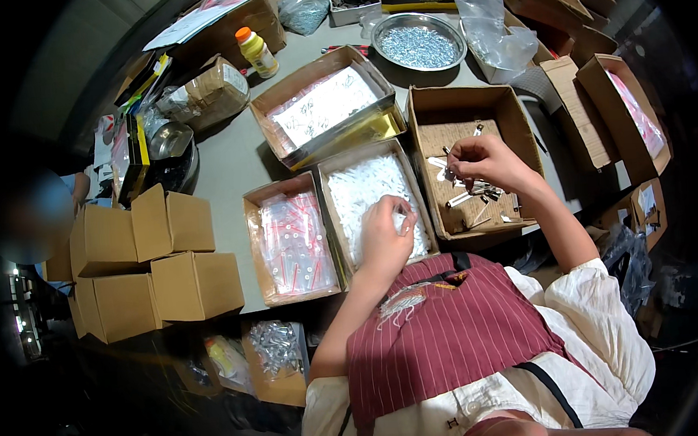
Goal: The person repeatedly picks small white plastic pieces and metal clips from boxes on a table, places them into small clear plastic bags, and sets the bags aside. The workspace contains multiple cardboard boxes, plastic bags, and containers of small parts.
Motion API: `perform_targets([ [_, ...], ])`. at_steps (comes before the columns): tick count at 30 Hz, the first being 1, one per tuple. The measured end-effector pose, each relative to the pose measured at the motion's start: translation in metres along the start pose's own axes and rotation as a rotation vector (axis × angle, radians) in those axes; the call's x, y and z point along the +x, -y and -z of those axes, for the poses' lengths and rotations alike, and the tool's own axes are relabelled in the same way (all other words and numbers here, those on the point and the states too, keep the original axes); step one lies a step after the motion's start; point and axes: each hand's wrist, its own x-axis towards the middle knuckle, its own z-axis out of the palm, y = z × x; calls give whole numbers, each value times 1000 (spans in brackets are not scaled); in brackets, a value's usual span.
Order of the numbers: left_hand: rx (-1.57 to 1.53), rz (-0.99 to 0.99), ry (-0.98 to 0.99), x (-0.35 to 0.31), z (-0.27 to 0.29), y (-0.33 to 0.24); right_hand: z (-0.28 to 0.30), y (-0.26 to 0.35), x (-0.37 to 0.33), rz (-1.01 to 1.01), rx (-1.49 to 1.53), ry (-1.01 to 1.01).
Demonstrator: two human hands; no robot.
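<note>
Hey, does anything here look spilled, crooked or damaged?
The tape-wrapped brown cardboard carton at back left looks crumpled, its surface wrinkled, unlike the flat-sided plain brown cardboard boxes nearer. No spill stands out.

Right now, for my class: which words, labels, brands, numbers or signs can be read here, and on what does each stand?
No text reads clearly enough to quote.
White sheet: dark marks, too small to read.
Yellow bottle: label too small to read.
Clear bags with red lines: no letters can be made out.

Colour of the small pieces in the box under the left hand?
The small pieces are white, clearest in the head view.
</note>
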Motion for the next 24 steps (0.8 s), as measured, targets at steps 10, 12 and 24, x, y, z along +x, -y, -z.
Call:
perform_targets([
  [10, -113, 9, -37, 10, -16, 0, -73, 37, -36, 458, -494, 63],
  [12, -88, -59, -40, 8, -12, -3, -71, 44, -34, 163, -326, 243],
  [24, -307, 61, -103, -1, 27, 4, -53, 66, -15, 188, -67, 166],
])
